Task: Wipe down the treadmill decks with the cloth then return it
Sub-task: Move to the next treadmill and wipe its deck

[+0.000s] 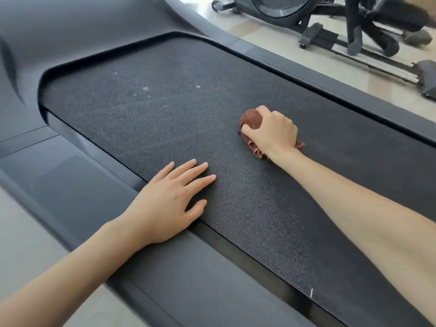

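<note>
A black textured treadmill deck [165, 109] runs diagonally across the head view, with pale dusty specks near its far end. My right hand [273, 133] grips a bunched brown cloth [251, 120] and holds it down on the deck near the right of the belt. My left hand [169, 201] lies flat with straight, spread fingers on the deck's near edge, its heel over the side rail [99, 185].
The treadmill's grey motor hood [82, 31] rises at the far left. Beyond the far side rail lies pale tiled floor [318, 67], where other black exercise machines [354, 24] stand at the top right. Light floor also shows at the lower left.
</note>
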Motion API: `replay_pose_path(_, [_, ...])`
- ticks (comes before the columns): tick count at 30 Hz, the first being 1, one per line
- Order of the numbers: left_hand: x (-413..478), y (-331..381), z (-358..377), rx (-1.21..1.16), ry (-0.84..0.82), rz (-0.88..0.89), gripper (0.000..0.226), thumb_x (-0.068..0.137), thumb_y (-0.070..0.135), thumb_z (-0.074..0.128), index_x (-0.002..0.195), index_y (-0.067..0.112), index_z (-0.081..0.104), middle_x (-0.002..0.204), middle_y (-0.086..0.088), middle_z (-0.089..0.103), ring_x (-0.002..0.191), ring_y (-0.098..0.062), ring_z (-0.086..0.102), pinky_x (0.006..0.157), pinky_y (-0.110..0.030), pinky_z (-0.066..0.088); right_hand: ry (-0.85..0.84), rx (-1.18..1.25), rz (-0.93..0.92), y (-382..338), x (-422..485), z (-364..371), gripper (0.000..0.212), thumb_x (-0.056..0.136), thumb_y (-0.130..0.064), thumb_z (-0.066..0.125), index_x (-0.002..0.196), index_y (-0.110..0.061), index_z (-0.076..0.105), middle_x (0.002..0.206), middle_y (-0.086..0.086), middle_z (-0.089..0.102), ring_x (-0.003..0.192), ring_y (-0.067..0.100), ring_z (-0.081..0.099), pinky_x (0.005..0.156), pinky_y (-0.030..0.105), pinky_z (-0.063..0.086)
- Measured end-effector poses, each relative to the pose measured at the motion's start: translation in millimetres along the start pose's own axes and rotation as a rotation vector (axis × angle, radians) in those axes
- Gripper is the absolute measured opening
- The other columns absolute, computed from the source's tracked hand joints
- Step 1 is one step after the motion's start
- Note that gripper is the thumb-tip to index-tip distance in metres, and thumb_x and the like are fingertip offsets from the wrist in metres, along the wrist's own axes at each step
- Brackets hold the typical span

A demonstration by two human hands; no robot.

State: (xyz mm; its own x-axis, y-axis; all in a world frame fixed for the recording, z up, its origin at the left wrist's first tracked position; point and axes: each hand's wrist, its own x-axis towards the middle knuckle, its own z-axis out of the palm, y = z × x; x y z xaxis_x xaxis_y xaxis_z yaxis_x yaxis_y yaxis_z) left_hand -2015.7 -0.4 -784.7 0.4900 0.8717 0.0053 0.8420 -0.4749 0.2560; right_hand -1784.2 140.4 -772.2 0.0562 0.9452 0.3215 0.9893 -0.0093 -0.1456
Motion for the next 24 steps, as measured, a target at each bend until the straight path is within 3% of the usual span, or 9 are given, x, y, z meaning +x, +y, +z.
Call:
replay_pose_path(4, [-2.9,-14.2,-6.4,0.069,0.024,-0.085,0.07,0.079,0.059,-0.002,0.145,0.044,0.015,0.155,0.019,0.006,0.144,-0.003,0.001,0.118,-0.031,0.002,-0.01,0.109,-0.391,-42.5,-47.8,-4.2,0.047,0.074,-0.055,0.059,0.113,-0.03,0.059,0.093,0.002,0.063,0.089,0.027,0.06,0.064,0.03,0.037])
replay_pose_path(7, [-9.0,-48.6,-18.7,0.072,0.052,-0.193,0.076,0.075,0.062,-0.002,0.145,0.041,0.02,0.155,0.015,0.013,0.144,-0.008,0.008,0.118,-0.036,0.01,-0.047,0.219,-0.585,-18.9,-69.3,-18.4,0.049,0.069,-0.056,0.056,0.109,-0.03,0.062,0.086,-0.004,0.062,0.083,0.022,0.062,0.065,0.029,0.045])
replay_pose_path(10, [-22.3,-67.4,-25.6,0.028,0.065,-0.239,0.075,0.077,0.063,0.006,0.143,0.037,0.028,0.154,0.013,0.019,0.143,-0.01,0.013,0.118,-0.036,0.012,-0.096,0.194,-0.484,8.6,-37.9,-17.5,0.047,0.071,-0.056,0.057,0.112,-0.033,0.061,0.09,-0.005,0.063,0.091,0.021,0.062,0.071,0.033,0.047])
replay_pose_path(14, [-28.2,-63.5,-24.6,0.019,0.064,-0.246,0.072,0.079,0.062,0.011,0.143,0.036,0.031,0.152,0.014,0.021,0.143,-0.009,0.015,0.118,-0.035,0.014,-0.043,0.027,-0.2,35.0,54.1,6.2,0.047,0.079,-0.054,0.059,0.12,-0.029,0.056,0.107,0.01,0.063,0.101,0.035,0.058,0.079,0.04,0.046])
replay_pose_path(17, [-27.7,-63.2,-25.9,0.028,0.073,-0.244,0.07,0.081,0.06,0.013,0.142,0.034,0.033,0.151,0.012,0.025,0.142,-0.011,0.018,0.117,-0.037,0.018,-0.03,-0.063,-0.142,21.4,81.5,20.1,0.049,0.08,-0.055,0.057,0.118,-0.024,0.056,0.108,0.016,0.062,0.1,0.039,0.058,0.08,0.041,0.046])
replay_pose_path(20, [-28.3,-63.1,-26.8,0.042,0.063,-0.242,0.069,0.081,0.059,0.014,0.142,0.033,0.034,0.152,0.01,0.026,0.142,-0.012,0.019,0.116,-0.039,0.02,-0.013,-0.006,-0.256,-10.6,56.6,16.7,0.047,0.078,-0.055,0.056,0.115,-0.025,0.057,0.101,0.012,0.063,0.096,0.034,0.06,0.075,0.035,0.044])
replay_pose_path(24, [-26.3,-60.7,-31.1,0.091,0.051,-0.238,0.066,0.084,0.056,0.019,0.141,0.03,0.038,0.15,0.007,0.032,0.141,-0.015,0.025,0.114,-0.041,0.025,-0.039,0.146,-0.631,-25.4,-22.4,-6.4,0.046,0.074,-0.054,0.057,0.11,-0.026,0.062,0.089,0.004,0.063,0.083,0.027,0.061,0.068,0.031,0.044])
